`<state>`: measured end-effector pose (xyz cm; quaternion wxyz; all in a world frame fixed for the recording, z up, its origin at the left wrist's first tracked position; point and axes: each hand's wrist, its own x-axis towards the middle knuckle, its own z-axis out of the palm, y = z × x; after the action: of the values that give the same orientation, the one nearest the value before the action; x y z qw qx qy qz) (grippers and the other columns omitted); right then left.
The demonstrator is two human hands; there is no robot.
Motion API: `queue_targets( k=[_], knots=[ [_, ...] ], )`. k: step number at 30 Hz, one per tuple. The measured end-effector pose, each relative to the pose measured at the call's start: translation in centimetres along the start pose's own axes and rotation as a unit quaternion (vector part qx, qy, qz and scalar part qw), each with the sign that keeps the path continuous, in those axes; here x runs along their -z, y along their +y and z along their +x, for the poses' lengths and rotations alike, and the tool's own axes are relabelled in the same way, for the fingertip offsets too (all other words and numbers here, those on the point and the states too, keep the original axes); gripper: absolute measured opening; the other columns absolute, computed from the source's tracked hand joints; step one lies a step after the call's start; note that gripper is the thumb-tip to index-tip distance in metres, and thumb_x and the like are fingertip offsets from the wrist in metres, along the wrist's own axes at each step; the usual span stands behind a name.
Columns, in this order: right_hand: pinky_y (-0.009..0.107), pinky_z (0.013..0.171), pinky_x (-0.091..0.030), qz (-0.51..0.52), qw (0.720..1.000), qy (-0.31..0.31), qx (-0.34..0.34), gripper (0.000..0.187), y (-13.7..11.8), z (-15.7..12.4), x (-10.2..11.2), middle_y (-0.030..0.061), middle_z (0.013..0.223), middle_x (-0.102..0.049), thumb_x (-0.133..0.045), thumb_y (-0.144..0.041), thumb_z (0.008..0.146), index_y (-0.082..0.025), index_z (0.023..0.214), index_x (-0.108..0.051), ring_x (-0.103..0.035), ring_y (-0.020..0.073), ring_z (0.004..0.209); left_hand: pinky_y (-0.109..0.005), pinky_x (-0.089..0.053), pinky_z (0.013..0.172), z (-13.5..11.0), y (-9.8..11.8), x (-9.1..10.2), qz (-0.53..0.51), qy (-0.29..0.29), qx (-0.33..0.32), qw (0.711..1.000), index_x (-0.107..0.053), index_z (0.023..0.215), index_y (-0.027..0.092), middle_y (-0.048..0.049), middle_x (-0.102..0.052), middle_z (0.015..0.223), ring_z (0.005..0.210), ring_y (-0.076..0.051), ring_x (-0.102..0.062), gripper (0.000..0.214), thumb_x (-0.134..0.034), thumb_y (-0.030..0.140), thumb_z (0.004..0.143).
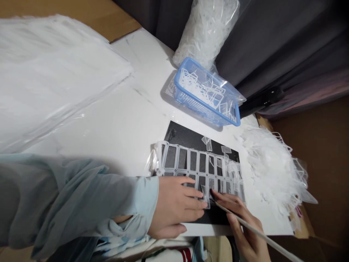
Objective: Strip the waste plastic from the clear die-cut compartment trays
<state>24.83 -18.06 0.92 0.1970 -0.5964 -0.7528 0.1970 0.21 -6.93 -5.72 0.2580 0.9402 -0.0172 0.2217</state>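
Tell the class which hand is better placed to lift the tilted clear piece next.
Probably the right hand: it holds a thin white rod whose tip, with its fingertips, reaches the tilted clear piece. The left hand lies across the clear plastic grid, seemingly pinning it to the black board.

Readable text: none anywhere in my view.
White stick [259,233] in my right hand [242,222]: no markings I can read.
Blue basket [207,96]: no label I can read.
Black board [191,134]: no print I can read.

black board [191,136] partly hidden under plastic grid [176,159], white stick [259,233] cut off below
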Motion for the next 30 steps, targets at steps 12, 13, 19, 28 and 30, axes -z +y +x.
queue_targets(
  k=[12,13,19,28,30],
  knots=[
    [0.032,0.091,-0.054,0.046,0.999,0.002,-0.003,0.024,0.2,-0.3,-0.2,0.0073,0.122,-0.068,-0.041,-0.023,0.102,-0.024,0.115,-0.061,-0.059,0.0220,0.117,-0.045,-0.022,0.119,0.0,-0.1,0.0,0.010,0.014,-0.012,1.000,-0.054,0.133,0.013,-0.0036,-0.052,0.144,0.133,-0.024,-0.046,0.048,-0.044,0.034,0.091],
    [0.033,0.091,-0.054,0.044,0.999,-0.001,0.003,0.024,0.2,-0.3,-0.2,0.0077,0.122,-0.068,-0.042,-0.023,0.101,-0.024,0.115,-0.061,-0.059,0.0224,0.116,-0.045,-0.022,0.119,0.0,-0.1,0.0,0.008,0.015,-0.012,1.000,-0.054,0.133,0.013,-0.0036,-0.052,0.143,0.133,-0.024,-0.046,0.048,-0.044,0.033,0.091],
    [0.035,0.088,-0.056,0.020,0.999,-0.012,0.025,0.024,0.1,0.2,0.2,0.0098,0.121,-0.069,-0.043,-0.022,0.100,-0.022,0.114,-0.062,-0.062,0.0242,0.112,-0.045,-0.024,0.119,0.0,0.0,0.0,-0.006,0.019,-0.002,1.000,-0.054,0.133,0.012,-0.0041,-0.053,0.143,0.133,-0.024,-0.046,0.048,-0.045,0.032,0.090],
    [0.029,0.086,-0.057,0.023,1.000,-0.015,0.015,0.027,-0.7,0.5,0.3,0.0080,0.119,-0.069,-0.041,-0.022,0.101,-0.024,0.118,-0.062,-0.064,0.0222,0.110,-0.043,-0.017,0.122,-0.1,0.1,0.0,-0.019,0.002,0.010,1.000,-0.052,0.136,0.015,-0.0030,-0.050,0.145,0.136,-0.022,-0.043,0.049,-0.045,0.033,0.091],
    [0.028,0.086,-0.057,0.035,0.999,-0.006,0.004,0.027,-0.6,0.4,0.2,0.0077,0.118,-0.069,-0.041,-0.021,0.101,-0.024,0.118,-0.062,-0.063,0.0217,0.111,-0.043,-0.018,0.121,0.0,0.1,0.0,-0.017,0.006,0.006,1.000,-0.053,0.135,0.014,-0.0032,-0.051,0.144,0.135,-0.023,-0.044,0.048,-0.044,0.032,0.091]
  ],
)
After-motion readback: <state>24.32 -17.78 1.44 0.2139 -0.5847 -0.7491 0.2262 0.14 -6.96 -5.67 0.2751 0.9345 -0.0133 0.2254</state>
